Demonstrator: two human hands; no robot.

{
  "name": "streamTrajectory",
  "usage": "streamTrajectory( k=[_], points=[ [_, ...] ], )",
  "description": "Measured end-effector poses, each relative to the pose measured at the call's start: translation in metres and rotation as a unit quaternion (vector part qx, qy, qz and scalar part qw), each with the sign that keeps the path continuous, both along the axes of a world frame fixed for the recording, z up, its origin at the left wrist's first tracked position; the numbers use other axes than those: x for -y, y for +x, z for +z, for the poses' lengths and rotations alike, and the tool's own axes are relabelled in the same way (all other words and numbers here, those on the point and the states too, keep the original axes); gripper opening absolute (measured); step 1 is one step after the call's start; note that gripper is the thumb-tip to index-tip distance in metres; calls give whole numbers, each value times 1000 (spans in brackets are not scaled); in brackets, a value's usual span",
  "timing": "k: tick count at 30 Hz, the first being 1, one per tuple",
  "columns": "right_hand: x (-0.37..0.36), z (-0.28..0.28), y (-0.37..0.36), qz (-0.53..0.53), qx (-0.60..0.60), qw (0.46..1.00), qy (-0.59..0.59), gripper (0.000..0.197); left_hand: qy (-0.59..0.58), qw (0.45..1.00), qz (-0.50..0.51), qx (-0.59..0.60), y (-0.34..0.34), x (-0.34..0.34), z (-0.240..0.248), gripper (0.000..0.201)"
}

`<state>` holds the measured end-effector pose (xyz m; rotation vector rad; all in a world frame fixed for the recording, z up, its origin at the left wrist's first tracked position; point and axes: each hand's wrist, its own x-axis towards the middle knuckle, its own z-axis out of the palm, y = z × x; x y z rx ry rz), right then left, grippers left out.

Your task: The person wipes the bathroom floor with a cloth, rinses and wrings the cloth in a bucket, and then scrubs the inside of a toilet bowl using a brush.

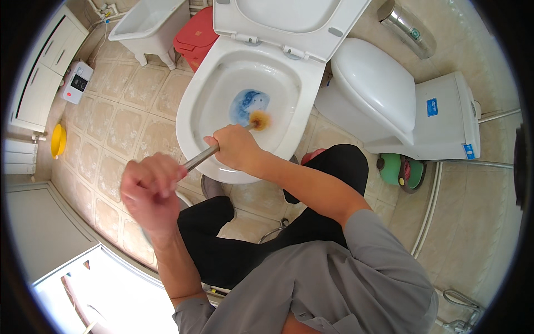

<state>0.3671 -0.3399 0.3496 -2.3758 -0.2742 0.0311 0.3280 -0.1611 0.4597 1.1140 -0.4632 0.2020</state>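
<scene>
A toilet brush with a metal-coloured handle slants down into the white toilet bowl. Its brownish-yellow bristle head rests inside, beside the pool of blue water. My right hand is closed around the handle just over the bowl's near rim. My left hand, blurred by motion, is at the upper end of the handle with its fingers curled. The blur hides whether they grip it. The toilet's seat and lid are raised.
A second white toilet with its lid down stands at the right, with a green-and-red container below it. Behind the bowl are a red bin and a white basin. A yellow bowl leans near the left cabinet.
</scene>
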Motion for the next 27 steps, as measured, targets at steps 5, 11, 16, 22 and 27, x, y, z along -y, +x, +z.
streamTrajectory(
  k=[5, 11, 16, 22, 27],
  points=[
    [26, -20, 30, 71, 16, 996, -58, 30, -74, 983, -1, -170, 20, 4, -15, 50],
    [48, -26, 40, 39, -14, 998, -49, 23, -37, 988, 22, -148, 29, 31, -10, 52],
    [67, -44, 46, 87, 18, 995, -34, 25, 90, 994, 26, -62, 11, 60, -31, 49],
    [56, -19, 33, 73, -55, 995, -44, 25, 42, 998, -5, -45, 11, 43, 6, 48],
    [46, -19, 39, 93, -9, 995, -27, 18, 90, 995, 48, -2, 9, 56, -6, 44]
  ],
)
